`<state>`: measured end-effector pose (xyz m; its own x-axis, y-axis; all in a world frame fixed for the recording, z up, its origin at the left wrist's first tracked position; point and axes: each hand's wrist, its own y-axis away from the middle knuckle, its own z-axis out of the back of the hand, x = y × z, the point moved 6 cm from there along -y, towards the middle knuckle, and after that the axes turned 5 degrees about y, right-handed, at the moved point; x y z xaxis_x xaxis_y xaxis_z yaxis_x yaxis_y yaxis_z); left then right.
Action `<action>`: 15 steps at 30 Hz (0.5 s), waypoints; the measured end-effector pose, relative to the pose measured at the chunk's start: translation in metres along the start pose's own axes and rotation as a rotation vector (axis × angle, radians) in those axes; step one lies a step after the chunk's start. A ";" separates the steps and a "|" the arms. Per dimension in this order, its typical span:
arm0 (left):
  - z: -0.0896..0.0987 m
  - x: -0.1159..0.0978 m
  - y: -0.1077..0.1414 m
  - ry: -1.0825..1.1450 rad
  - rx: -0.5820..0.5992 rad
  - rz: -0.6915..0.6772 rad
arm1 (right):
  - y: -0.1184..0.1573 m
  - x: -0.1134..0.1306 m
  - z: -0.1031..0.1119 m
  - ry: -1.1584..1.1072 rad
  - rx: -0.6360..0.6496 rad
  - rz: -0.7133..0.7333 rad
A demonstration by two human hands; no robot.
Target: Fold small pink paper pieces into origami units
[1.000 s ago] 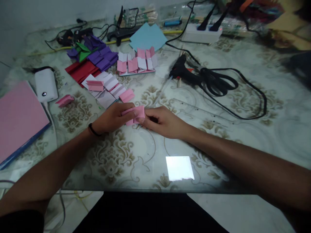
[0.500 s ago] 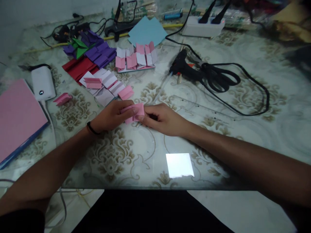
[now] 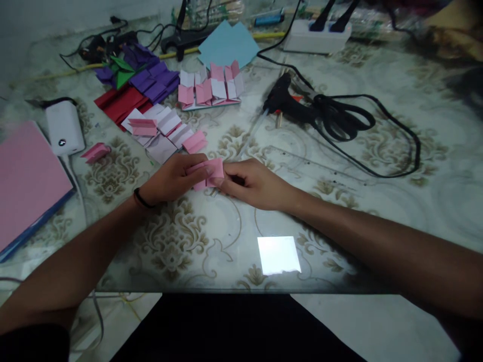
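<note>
Between my two hands is a small folded pink paper [image 3: 216, 167], held above the patterned table. My left hand [image 3: 177, 176] grips its left side, thumb on top. The fingertips of my right hand [image 3: 254, 183] pinch its right edge. Beyond my left hand lie white and pink folded pieces [image 3: 166, 128]. A joined row of pink and white folded pieces [image 3: 211, 89] sits farther back. One loose pink folded piece [image 3: 96, 152] rests to the left.
A black glue gun [image 3: 289, 103] with a coiled cable lies behind a clear ruler [image 3: 317, 165]. Red paper [image 3: 123, 104], purple pieces [image 3: 155, 82], blue sheets [image 3: 230, 45] and a power strip [image 3: 319, 37] are farther back. Left are a white power bank [image 3: 65, 128] and pink sheets [image 3: 32, 181].
The view has shifted very slightly. Both hands keep the same hold on the pink paper, with no clear movement of it.
</note>
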<state>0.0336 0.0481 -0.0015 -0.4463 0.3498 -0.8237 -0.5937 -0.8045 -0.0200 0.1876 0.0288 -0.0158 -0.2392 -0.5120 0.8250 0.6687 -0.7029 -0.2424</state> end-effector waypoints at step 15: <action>0.000 0.000 0.000 -0.003 0.002 -0.002 | 0.000 0.002 0.001 0.008 0.002 0.001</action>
<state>0.0335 0.0479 -0.0017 -0.4474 0.3529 -0.8217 -0.5959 -0.8028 -0.0204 0.1877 0.0285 -0.0137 -0.2440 -0.5165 0.8208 0.6706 -0.7013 -0.2420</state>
